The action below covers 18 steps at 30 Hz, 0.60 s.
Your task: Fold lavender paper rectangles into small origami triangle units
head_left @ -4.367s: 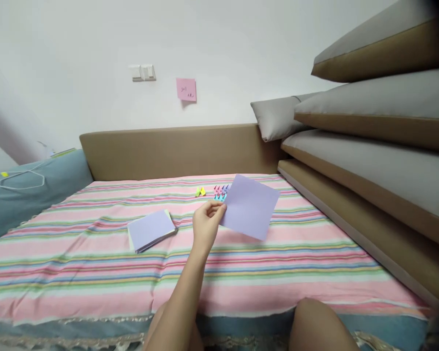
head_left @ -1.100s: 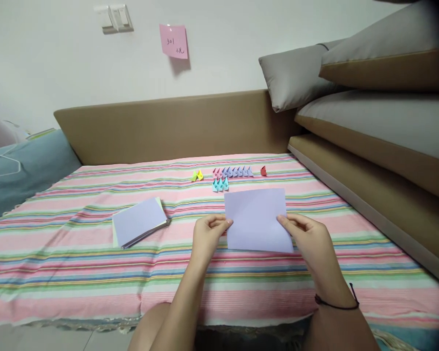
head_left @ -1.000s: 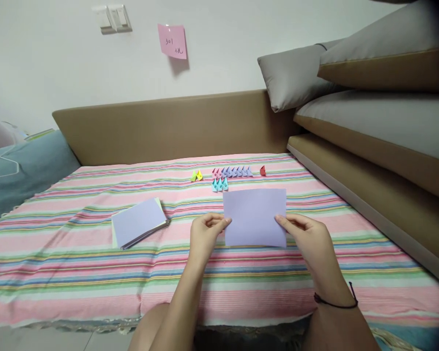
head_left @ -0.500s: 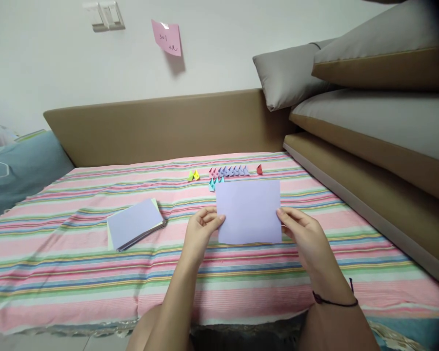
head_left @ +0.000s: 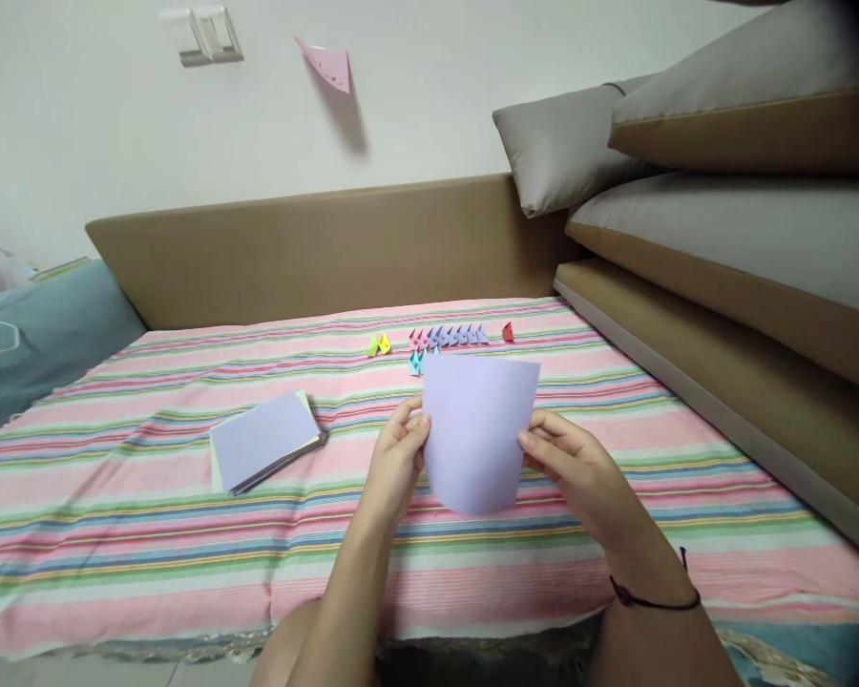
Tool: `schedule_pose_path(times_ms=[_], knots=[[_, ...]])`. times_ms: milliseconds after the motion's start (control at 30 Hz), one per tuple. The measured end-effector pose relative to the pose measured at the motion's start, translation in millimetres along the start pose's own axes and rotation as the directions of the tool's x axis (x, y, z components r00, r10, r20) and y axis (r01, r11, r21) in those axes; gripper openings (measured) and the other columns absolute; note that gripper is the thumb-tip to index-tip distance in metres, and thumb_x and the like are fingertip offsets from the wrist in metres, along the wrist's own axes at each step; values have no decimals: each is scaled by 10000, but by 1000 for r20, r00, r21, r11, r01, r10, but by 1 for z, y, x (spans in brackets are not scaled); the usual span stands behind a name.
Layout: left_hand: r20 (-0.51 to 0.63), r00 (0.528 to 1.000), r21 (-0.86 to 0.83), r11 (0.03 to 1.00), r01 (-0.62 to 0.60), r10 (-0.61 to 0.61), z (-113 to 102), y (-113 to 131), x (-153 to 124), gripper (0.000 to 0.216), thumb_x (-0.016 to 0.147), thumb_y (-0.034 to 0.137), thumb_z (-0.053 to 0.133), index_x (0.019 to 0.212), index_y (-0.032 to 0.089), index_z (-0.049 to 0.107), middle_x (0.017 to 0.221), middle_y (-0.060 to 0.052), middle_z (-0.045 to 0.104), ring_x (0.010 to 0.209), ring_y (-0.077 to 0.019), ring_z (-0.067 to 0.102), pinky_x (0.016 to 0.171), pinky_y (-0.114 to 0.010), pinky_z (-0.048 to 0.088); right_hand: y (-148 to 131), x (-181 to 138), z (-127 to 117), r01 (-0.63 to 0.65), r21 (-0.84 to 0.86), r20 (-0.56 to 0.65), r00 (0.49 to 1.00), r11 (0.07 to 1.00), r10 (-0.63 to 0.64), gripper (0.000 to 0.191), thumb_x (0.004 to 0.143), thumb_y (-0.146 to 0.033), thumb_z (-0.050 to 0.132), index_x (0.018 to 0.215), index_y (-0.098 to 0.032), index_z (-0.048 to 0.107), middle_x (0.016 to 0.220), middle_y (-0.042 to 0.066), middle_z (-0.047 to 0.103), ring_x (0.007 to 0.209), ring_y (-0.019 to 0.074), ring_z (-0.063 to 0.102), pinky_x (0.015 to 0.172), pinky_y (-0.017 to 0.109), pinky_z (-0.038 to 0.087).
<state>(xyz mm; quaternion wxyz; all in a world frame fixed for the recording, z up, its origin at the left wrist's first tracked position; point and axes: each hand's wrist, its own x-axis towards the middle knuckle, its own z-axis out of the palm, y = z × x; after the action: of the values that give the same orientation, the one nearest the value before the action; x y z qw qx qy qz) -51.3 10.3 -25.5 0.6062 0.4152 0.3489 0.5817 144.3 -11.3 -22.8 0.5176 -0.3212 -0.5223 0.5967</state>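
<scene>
A lilac sheet of paper (head_left: pixel 478 434) is held up over the striped cloth, bowed along its lower edge. My left hand (head_left: pixel 403 441) pinches its left edge between thumb and fingers. On the opposite edge, my right hand (head_left: pixel 562 453) is closed in a similar pinch, with a dark cord bracelet on that wrist. Behind the sheet lie small folded paper pieces: a row of pink and purple ones (head_left: pixel 452 336), and light-blue ones (head_left: pixel 416 363) partly covered by the sheet.
To the left lies a stack of coloured paper (head_left: pixel 264 439). Yellow folded pieces (head_left: pixel 379 345) and a red one (head_left: pixel 508 332) sit farther back on the striped cloth (head_left: pixel 150 553). Grey-and-brown cushions (head_left: pixel 744 229) are piled at the right. A brown padded board (head_left: pixel 315 253) borders the back.
My hands have come closer together, the right one moving left. The sheet has gone from flat to curved, its lower edge dipping. The pink note on the wall has flapped upward.
</scene>
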Motion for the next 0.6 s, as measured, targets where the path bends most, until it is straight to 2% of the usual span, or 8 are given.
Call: schedule_pose_path(times_ms=[67,167,233,300,400,467,533,600], knots=[[20,1000,30,1000,6,-7,7,-3,-2,427,734,294,694,1137,233,565,830,8,649,614,-92,533,598,-200,404,0,1,7,-17,5,75,997,1000,16,115,868,-332,593,862,-222,626,796,-23,612,734,101,580,696,213,477],[12,999,169,985,-41,39,14,-7,-4,414,683,259,722,1080,212,613,898,-7,664,671,-115,547,646,-221,427,1,3,16,-39,-20,108,993,999,41,140,861,-332,598,824,-198,614,762,-15,615,724,109,586,700,228,490],[29,999,230,973,-38,32,15,-10,-4,296,707,292,700,978,178,668,847,-15,666,681,-126,540,632,-220,422,1,5,19,-42,-34,76,996,999,45,156,848,-340,609,800,-192,604,732,-19,608,709,108,583,694,226,489],[29,1000,212,977,-6,0,15,-12,-4,263,761,361,652,927,160,689,780,-14,654,650,-119,519,591,-210,404,2,6,20,-24,-57,25,999,998,26,162,832,-344,627,786,-191,598,717,-25,602,701,103,577,680,209,479],[20,999,94,995,28,-30,13,-15,-4,406,819,497,556,1007,154,667,761,-27,649,626,-121,532,557,-208,403,5,7,19,5,-100,-53,999,995,-11,175,816,-361,638,800,-189,605,736,-16,612,720,113,582,687,210,478],[71,996,49,997,51,-55,14,-14,-5,499,828,562,507,1094,156,621,799,-49,664,650,-145,575,567,-224,430,7,9,18,-8,-130,-102,995,992,-5,201,799,-383,647,808,-186,611,742,-4,623,712,126,587,667,221,488],[127,990,72,996,59,-68,16,-13,-7,494,814,538,552,1140,167,577,854,-56,671,702,-162,604,619,-243,462,10,9,18,-42,-158,-141,990,987,20,237,771,-410,665,803,-182,611,720,4,629,672,133,587,622,228,493],[141,989,131,991,27,-45,19,-12,-10,450,768,418,668,1128,173,556,912,-46,664,782,-166,609,706,-255,477,12,9,18,-72,-189,-166,985,979,41,272,742,-436,681,797,-181,609,680,7,627,633,137,583,589,230,493]])
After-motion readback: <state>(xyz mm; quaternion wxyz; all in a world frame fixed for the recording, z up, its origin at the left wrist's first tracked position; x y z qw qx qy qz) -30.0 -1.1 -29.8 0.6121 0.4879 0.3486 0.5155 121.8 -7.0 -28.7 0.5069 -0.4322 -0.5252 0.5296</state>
